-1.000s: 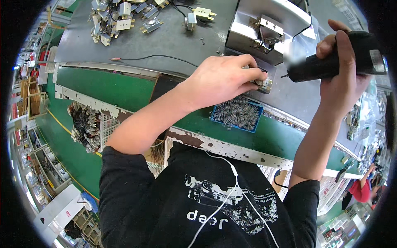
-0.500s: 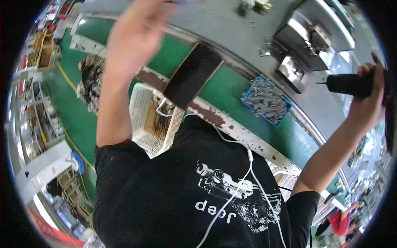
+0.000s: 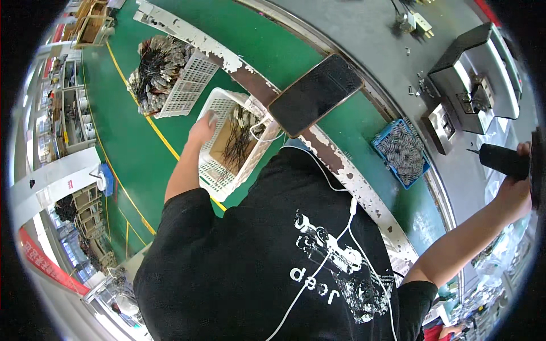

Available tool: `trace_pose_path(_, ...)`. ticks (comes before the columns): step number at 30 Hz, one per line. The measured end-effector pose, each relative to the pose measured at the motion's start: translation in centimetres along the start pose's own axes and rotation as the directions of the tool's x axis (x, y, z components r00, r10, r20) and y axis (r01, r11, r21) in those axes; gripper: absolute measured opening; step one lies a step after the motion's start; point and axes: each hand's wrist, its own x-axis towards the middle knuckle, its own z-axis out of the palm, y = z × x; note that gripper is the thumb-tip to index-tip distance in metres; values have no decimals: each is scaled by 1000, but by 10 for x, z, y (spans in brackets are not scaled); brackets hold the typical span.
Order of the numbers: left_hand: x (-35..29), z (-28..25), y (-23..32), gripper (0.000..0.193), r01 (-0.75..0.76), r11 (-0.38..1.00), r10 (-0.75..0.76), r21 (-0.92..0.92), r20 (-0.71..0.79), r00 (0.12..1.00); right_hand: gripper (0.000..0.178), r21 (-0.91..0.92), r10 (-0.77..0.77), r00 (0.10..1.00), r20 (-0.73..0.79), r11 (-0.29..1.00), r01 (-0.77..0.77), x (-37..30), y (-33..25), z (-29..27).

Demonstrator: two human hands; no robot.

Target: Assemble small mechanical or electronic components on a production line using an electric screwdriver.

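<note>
The wired parts [image 3: 234, 149] lie in the white basket [image 3: 211, 184], just below the rail [image 3: 387, 223], with thin dark wires bunched over a brown sheet. Your left hand [image 3: 200, 129] is at the basket's left edge, but the fingers are blurred, so I can't tell how far apart they are, if they hold a part, or if they touch the rim. It looks like this step is about taking a part out or putting one in; I can't tell which. Either way, go slow and look at your fingers. Grip a part by its hard body, not by its wires, since a tug could hurt them. If wires are tangled, lift a little and shake them loose. Watch the white loop [image 3: 254, 133] by the basket's right side, as it could snag. The phone [image 3: 315, 94] sits across the rail close by, so don't bump it. Far off on your other side, your right hand [image 3: 515, 190] is wrapped around the black driver [image 3: 503, 161], its thin tip pointing left. Hold that tip well away from the metal block [image 3: 439, 129] and the blue tray [image 3: 390, 165] of springs [image 3: 401, 149], so nothing gets knocked.
</note>
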Motion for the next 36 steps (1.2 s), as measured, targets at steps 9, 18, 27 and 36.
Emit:
trace_pose_path(9, 19, 39, -5, 46, 73, 990, -89, 119, 137, 987, 29, 41, -1, 1000, -20, 999, 2, 0, -3, -3)
trace_pose_path(18, 30, 13, 9, 43, 170, 981, -161, -89, 100, 982, 32, -70, 41, 998, 50, 997, -37, -6, 13, -43)
trace_pose_path(27, -2, -207, 177, 43, -421, 907, 347, 16, -594, 726, 39, -62, 25, 999, 46, 998, -23, -6, 6, -28)
trace_pose_path(36, -52, -230, 390, 47, -894, 377, 904, 242, -305, 299, 60, -92, 56, 998, -23, 994, -58, -21, -11, -17)
